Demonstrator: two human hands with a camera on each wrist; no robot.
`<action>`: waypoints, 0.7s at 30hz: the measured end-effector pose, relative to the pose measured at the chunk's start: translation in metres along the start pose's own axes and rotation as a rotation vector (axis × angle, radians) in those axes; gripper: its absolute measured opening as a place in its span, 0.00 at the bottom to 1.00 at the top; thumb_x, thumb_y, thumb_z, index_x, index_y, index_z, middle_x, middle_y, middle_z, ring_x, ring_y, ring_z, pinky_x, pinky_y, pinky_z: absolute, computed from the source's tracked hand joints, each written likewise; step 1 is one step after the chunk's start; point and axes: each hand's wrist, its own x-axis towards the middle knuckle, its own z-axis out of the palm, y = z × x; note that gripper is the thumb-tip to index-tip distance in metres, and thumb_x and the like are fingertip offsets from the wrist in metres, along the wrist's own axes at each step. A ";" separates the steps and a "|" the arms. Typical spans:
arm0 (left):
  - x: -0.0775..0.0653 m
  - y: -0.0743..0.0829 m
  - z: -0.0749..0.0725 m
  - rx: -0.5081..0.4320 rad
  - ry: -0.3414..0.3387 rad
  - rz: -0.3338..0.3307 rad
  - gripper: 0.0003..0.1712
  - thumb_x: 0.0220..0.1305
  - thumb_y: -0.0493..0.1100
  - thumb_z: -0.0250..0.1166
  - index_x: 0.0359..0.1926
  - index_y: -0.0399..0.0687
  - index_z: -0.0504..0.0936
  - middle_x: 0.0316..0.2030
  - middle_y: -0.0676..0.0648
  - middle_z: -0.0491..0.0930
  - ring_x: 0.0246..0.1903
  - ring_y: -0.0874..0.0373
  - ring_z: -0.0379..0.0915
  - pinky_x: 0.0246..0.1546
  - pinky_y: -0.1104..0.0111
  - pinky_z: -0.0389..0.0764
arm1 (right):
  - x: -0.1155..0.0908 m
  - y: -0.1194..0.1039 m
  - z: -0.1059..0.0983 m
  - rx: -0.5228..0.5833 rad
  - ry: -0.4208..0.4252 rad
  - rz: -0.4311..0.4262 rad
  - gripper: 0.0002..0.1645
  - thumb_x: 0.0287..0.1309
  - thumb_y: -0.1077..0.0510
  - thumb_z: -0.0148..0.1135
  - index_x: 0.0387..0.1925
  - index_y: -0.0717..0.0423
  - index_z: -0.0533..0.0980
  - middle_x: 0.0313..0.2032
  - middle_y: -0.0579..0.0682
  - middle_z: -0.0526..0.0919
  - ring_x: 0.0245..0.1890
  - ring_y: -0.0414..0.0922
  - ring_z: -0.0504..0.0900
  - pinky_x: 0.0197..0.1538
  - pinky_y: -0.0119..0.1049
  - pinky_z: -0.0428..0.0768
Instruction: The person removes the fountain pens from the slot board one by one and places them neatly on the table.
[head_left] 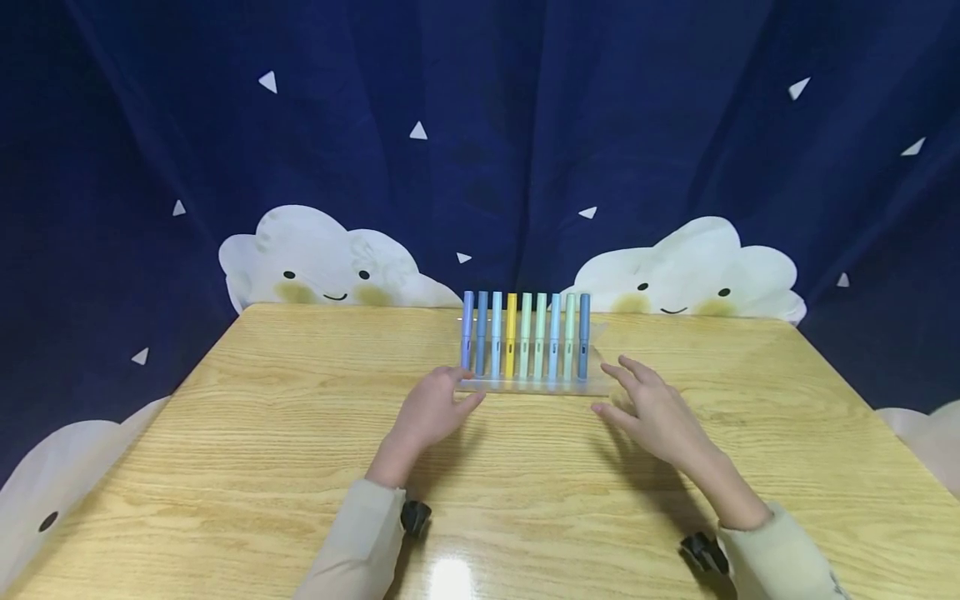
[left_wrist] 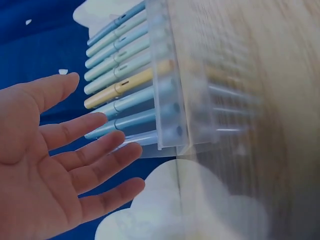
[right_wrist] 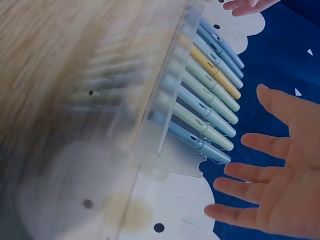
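Note:
A clear plastic pen stand [head_left: 534, 387] stands toward the back of the table, holding a row of several upright capped pens in purple, blue, green and yellow. The yellow pen [head_left: 512, 333] is left of the row's middle. My left hand [head_left: 433, 408] is at the stand's left front corner, fingers spread and holding nothing. On the other side, my right hand [head_left: 654, 408] reaches toward the stand's right end, its fingers extended and empty. Both palms face inward, and the left wrist view shows the left fingers [left_wrist: 107, 150] overlapping the nearest pens.
The wooden table [head_left: 300, 467] runs to a dark blue curtain [head_left: 480, 150] with white clouds and triangles. Black wrist straps [head_left: 415, 518] show by the sleeves. A bright light reflection lies near the table's front edge.

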 end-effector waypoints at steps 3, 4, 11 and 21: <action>0.003 -0.003 0.001 -0.044 0.027 -0.021 0.21 0.60 0.46 0.59 0.48 0.35 0.76 0.44 0.39 0.75 0.43 0.47 0.72 0.42 0.58 0.75 | 0.002 0.002 0.001 0.066 0.015 0.016 0.30 0.55 0.53 0.60 0.54 0.67 0.67 0.54 0.70 0.64 0.53 0.66 0.63 0.52 0.60 0.64; 0.003 -0.004 0.001 -0.057 0.035 -0.027 0.20 0.60 0.45 0.59 0.48 0.35 0.76 0.43 0.39 0.76 0.42 0.47 0.73 0.40 0.59 0.75 | 0.003 0.003 0.001 0.089 0.021 0.021 0.28 0.55 0.54 0.60 0.53 0.67 0.68 0.54 0.70 0.65 0.53 0.66 0.64 0.52 0.60 0.64; 0.009 -0.009 0.003 -0.102 0.073 -0.097 0.18 0.60 0.40 0.58 0.48 0.32 0.76 0.44 0.37 0.75 0.44 0.46 0.71 0.43 0.59 0.75 | 0.011 0.012 0.007 0.213 0.110 0.028 0.19 0.55 0.60 0.59 0.46 0.68 0.73 0.47 0.66 0.73 0.48 0.61 0.70 0.44 0.54 0.73; 0.016 -0.021 0.008 -0.294 0.077 -0.180 0.14 0.58 0.36 0.59 0.44 0.32 0.77 0.41 0.36 0.76 0.36 0.48 0.73 0.35 0.62 0.76 | 0.022 0.020 0.008 0.327 0.191 0.049 0.14 0.54 0.64 0.59 0.42 0.69 0.75 0.42 0.64 0.77 0.42 0.58 0.75 0.35 0.47 0.79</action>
